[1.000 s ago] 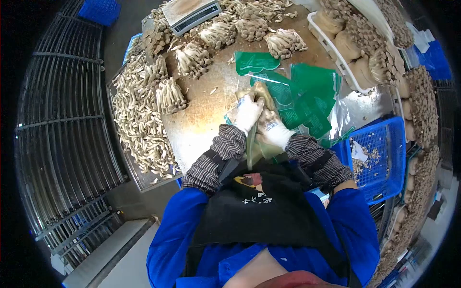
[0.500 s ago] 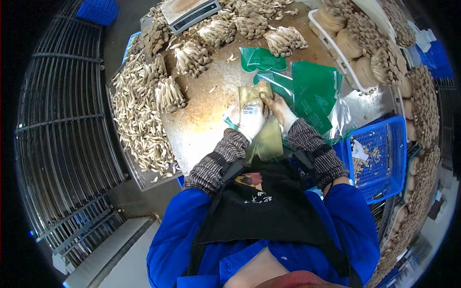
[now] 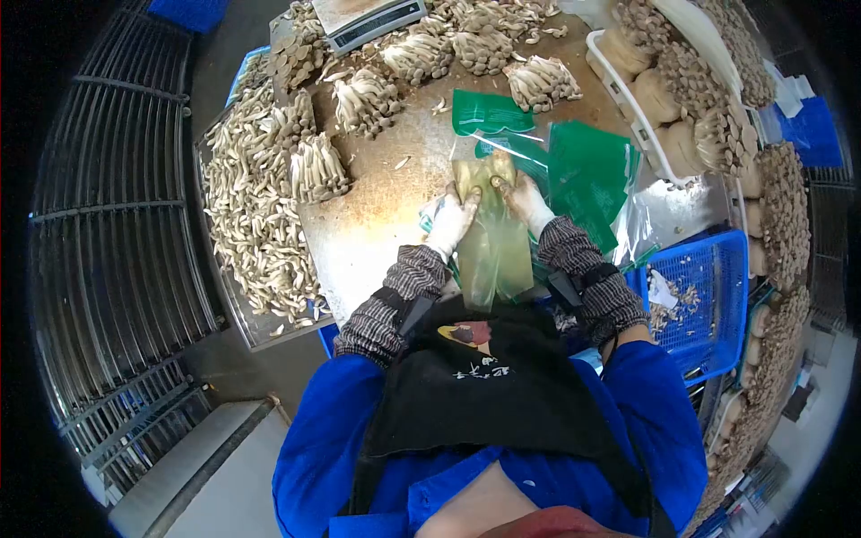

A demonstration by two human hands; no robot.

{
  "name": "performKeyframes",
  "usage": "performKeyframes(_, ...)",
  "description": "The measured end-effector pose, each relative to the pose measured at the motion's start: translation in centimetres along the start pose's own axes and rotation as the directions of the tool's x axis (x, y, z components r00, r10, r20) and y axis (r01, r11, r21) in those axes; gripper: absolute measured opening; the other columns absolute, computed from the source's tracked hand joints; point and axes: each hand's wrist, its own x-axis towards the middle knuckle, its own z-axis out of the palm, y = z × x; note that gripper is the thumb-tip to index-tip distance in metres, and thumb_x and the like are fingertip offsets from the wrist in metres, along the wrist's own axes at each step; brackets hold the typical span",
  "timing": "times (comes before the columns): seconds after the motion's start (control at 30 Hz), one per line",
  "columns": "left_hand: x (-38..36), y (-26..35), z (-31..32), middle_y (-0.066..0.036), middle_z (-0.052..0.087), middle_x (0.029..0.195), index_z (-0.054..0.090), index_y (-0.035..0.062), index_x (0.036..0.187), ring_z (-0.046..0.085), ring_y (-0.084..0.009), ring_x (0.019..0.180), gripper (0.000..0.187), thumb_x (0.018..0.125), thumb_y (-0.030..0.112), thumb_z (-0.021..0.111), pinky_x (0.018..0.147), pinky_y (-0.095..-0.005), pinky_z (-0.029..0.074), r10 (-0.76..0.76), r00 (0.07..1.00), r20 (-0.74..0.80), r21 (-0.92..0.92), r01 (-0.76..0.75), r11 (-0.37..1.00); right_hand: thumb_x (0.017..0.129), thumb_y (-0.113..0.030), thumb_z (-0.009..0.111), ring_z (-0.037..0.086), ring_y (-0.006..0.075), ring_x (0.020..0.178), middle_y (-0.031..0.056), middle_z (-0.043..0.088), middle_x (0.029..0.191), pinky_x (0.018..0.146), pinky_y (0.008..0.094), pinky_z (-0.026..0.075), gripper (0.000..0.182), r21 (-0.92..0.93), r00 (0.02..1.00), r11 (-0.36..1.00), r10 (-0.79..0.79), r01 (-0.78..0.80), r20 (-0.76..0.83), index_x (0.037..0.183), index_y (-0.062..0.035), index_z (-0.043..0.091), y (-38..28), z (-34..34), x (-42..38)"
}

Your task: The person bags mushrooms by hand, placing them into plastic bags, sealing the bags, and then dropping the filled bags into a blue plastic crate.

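Observation:
A see-through, yellowish-green plastic bag (image 3: 495, 253) hangs toward my apron, its upper end over the metal table. My left hand (image 3: 454, 221), in a white glove with bare fingertips, grips the bag's left side near the top, thumb on the front. On the opposite side, my right hand (image 3: 527, 202) pinches it the same way. Just right of the hands lie flat green printed bags (image 3: 587, 170) with clear edges. Another green bag (image 3: 489, 113) lies beyond them. Whether the held bag contains anything is hard to make out.
Mushroom clusters (image 3: 365, 103) stand along the table's back, near a scale (image 3: 377, 27). Loose mushrooms (image 3: 260, 211) pile up at left. A white crate (image 3: 641, 121) with bagged mushrooms is at right. A blue basket (image 3: 740, 309) with scraps sits below it.
My left hand has moved from across the bag's front to its left edge. The bag now spreads wider between both hands, and its printed label no longer shows.

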Motion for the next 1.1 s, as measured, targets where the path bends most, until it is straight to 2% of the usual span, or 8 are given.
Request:
performKeyframes(0.2,-2.8,5.3,-0.5,-0.031,0.063,0.122,0.038,-0.0095,0.145,0.063,-0.0406,0.112,0.075,0.098,0.046,0.057,0.098,-0.0421,0.049,-0.092,0.988,0.126,0.017,0.09,0.996,0.088,-0.03,0.079,0.063,0.0201,0.104,0.0177,0.067,0.115,0.09,0.0322,0.051,0.063,0.459,0.998,0.888,-0.06,0.038,0.034,0.131,0.0059,0.05,-6.6,-5.6,-4.9)
performKeyframes(0.27,-4.1,5.6,1.5,-0.033,0.058,0.13,0.027,-0.0089,0.151,0.059,-0.0412,0.12,0.077,0.101,0.041,0.056,0.104,-0.0409,0.046,-0.101,0.967,0.233,-0.129,0.133,0.983,0.088,-0.03,0.078,0.062,0.0188,0.106,0.012,0.066,0.12,0.092,0.0322,0.051,0.064,0.307,0.995,0.952,-0.052,0.022,0.091,0.133,0.0061,0.05,-5.0,-9.2,-5.7)
performKeyframes(0.33,-4.5,3.7,5.3,-0.034,0.053,0.134,0.02,-0.0083,0.154,0.054,-0.0394,0.126,0.077,0.102,0.035,0.057,0.108,-0.04,0.042,0.314,0.931,0.185,-0.423,-0.214,0.881,0.089,-0.035,0.077,0.061,0.0173,0.107,0.0097,0.065,0.122,0.093,0.0318,0.05,0.065,0.412,0.985,0.909,-0.123,0.062,0.124,0.133,0.0059,0.051,-3.4,-12.4,-6.8)
performKeyframes(0.4,-4.0,3.8,5.4,-0.031,0.052,0.138,0.031,-0.0052,0.151,0.052,-0.0378,0.13,0.067,0.101,0.028,0.061,0.111,-0.0397,0.04,0.309,0.907,0.287,-0.42,-0.171,0.891,0.089,-0.038,0.076,0.06,0.0159,0.106,0.0079,0.064,0.122,0.094,0.0306,0.049,0.068,0.44,0.994,0.896,-0.087,0.05,0.064,0.135,0.0049,0.05,-0.2,-15.3,-7.8)
performKeyframes(0.5,-3.0,0.9,4.2,-0.023,0.05,0.142,0.051,0.0051,0.139,0.05,-0.0375,0.132,0.059,0.09,0.033,0.069,0.108,-0.0468,0.042,0.581,0.778,0.239,0.11,-0.616,0.78,0.09,-0.042,0.074,0.06,0.0166,0.109,0.0074,0.062,0.125,0.097,0.0309,0.048,0.072,0.501,0.998,0.863,0.051,-0.058,0.027,0.14,0.0037,0.048,2.6,-19.1,-10.8)
performKeyframes(0.57,-1.6,-0.4,2.4,-0.022,0.051,0.14,0.055,0.0062,0.135,0.049,-0.0412,0.128,0.063,0.081,0.033,0.076,0.107,-0.0493,0.041,0.523,0.783,0.337,0.349,-0.62,0.703,0.091,-0.042,0.073,0.06,0.0167,0.11,0.0073,0.062,0.125,0.097,0.0312,0.048,0.072,0.547,0.997,0.835,0.073,-0.064,0.005,0.14,0.0036,0.048,4.1,-20.7,-12.6)
performKeyframes(0.83,1.9,-4.3,1.8,-0.013,0.065,0.121,0.066,0.0103,0.118,0.062,-0.0318,0.111,0.033,0.088,0.023,0.064,0.094,-0.0434,0.049,0.554,0.688,0.468,0.535,-0.72,0.441,0.089,-0.037,0.076,0.059,0.0172,0.112,0.0072,0.062,0.125,0.098,0.0306,0.047,0.069,0.562,0.978,0.802,0.126,-0.2,0.168,0.138,0.0038,0.049,9.0,-19.9,-15.1)
performKeyframes(1.1,1.6,-1.1,-1.3,-0.013,0.074,0.099,0.068,-0.0019,0.116,0.069,-0.0238,0.087,0.033,0.099,0.025,0.061,0.08,-0.036,0.054,0.189,0.909,0.371,0.086,-0.236,0.968,0.08,-0.027,0.086,0.058,0.0202,0.116,0.0113,0.062,0.126,0.102,0.0327,0.045,0.076,0.249,0.889,0.955,0.033,-0.163,0.457,0.138,0.0054,0.049,-0.5,-16.5,-13.9)
